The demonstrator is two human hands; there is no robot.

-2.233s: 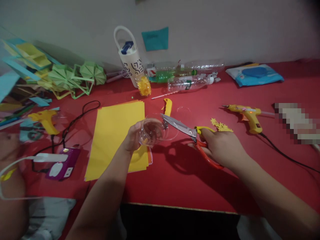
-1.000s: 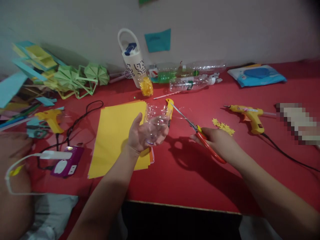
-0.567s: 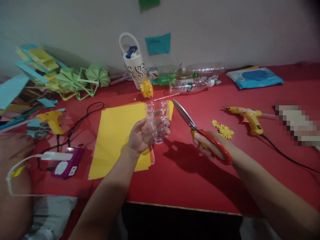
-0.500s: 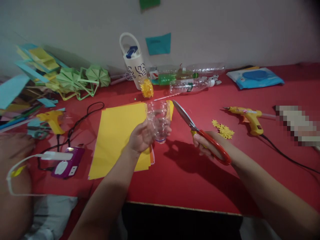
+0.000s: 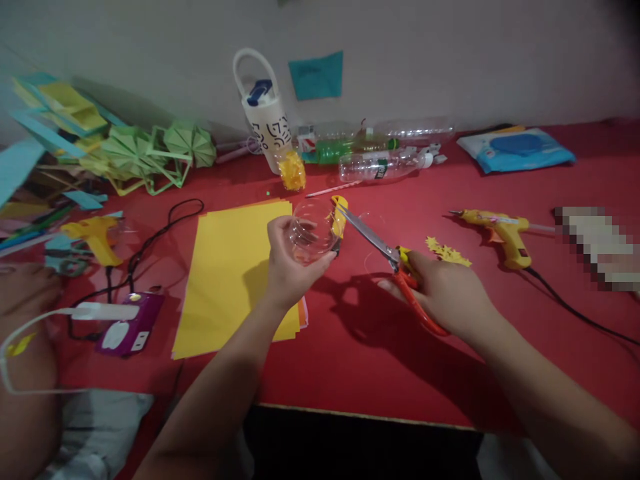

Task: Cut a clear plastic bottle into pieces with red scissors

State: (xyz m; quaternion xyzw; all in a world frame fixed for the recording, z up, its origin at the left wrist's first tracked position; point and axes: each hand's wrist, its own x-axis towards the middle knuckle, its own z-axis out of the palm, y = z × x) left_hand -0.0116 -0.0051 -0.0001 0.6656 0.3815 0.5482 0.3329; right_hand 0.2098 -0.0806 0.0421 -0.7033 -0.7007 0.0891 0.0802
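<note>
Gripping a clear plastic cup (image 5: 314, 230) in the left grip (image 5: 296, 270), scissors (image 5: 371, 237) in the right grip (image 5: 445, 290)

Likely light, slippery, easily dented: best held loosely around its side.

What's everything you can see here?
plastic cup: 1, clear, middle
scissors: 1, silver, red, yellow, middle
box cutter: 1, yellow, middle
paper stack: 1, yellow top, centre left
glue guns: 2, yellow, left and right
power strip: 1, purple, left
cords: several, black or white, sides
star pile: 1, yellow, right
wipes packet: 1, blue and white, back right
bottles: at least 3, green and clear, back
tumbler: 1, white, back
bundle: 1, orange, beside tumbler
striped stick: 1, pink, back
paper crafts: several, mostly green, back left
paper piece: 1, teal, wall
table: 1, red, underneath
blurred object: 1, greyish, right edge
other person's arm: 1, bare, left edge
left hand: 1, bare, holding plastic cup
right hand: 1, bare, holding scissors
</note>
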